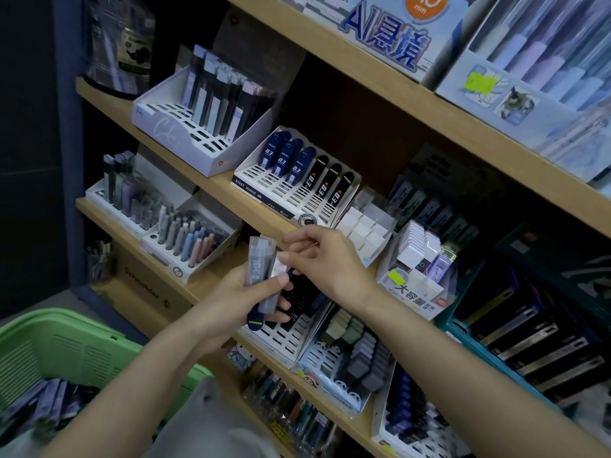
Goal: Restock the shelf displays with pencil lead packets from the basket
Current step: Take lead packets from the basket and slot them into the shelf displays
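**Colleague:** How far along is the lead restock?

**Me:** Somewhere in the middle, I'd say. My left hand (231,292) grips a small bundle of packets (259,269), a clear grey one marked 0.5 on top and dark blue ones under it. I'm holding it in front of the shelf (211,285), just above the white slotted display (281,338) on the row below. My right hand (325,259) has its fingers curled, and the fingertips pinch the top end of one packet in the bundle to pick it out.

**Colleague:** So what's filled?

**Me:** The blue-and-black display (264,183) has only its back row standing, and all its front slots are bare. The tall white display (172,127) at the left end of that shelf is also filled only at the back. The display behind my hands shows open slots along its front edge too.

**Colleague:** And the basket?

**Me:** The green basket (49,342) sits at my lower left with a heap of packets (43,404) in its bottom. I can't count them from here, but there's plenty left to put out. None of this bundle is in a slot yet.
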